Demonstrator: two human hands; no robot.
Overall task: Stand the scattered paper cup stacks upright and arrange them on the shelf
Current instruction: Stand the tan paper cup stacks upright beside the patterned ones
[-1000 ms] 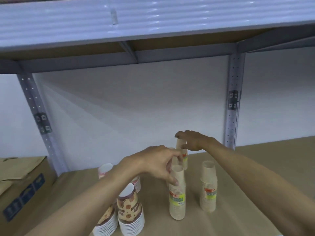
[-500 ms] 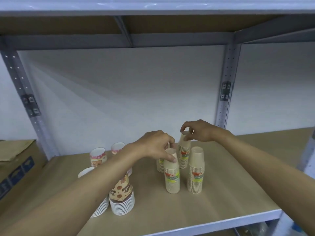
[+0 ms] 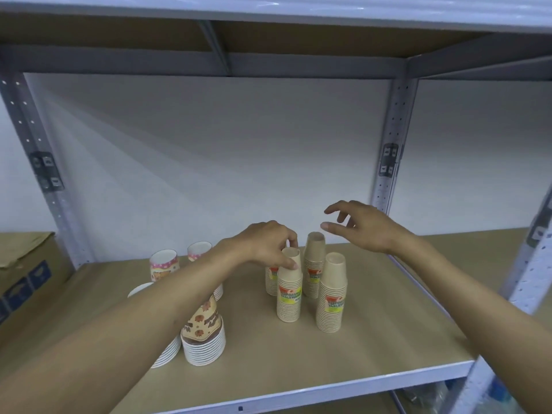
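Four plain brown cup stacks stand upright on the shelf (image 3: 373, 339), long axes vertical, cups inverted with bases upward. The left hand (image 3: 263, 243) pinches the top of the front-left stack (image 3: 289, 289), grip narrow, thumb and fingertips on its uppermost cup. The right hand (image 3: 363, 227) hovers open, grip wide, just above and right of the rear stack (image 3: 314, 262), not touching it. The front-right stack (image 3: 332, 294) stands free; a fourth stack (image 3: 271, 279) stands partly hidden behind the left hand. Patterned cup stacks (image 3: 204, 339) stand to the left.
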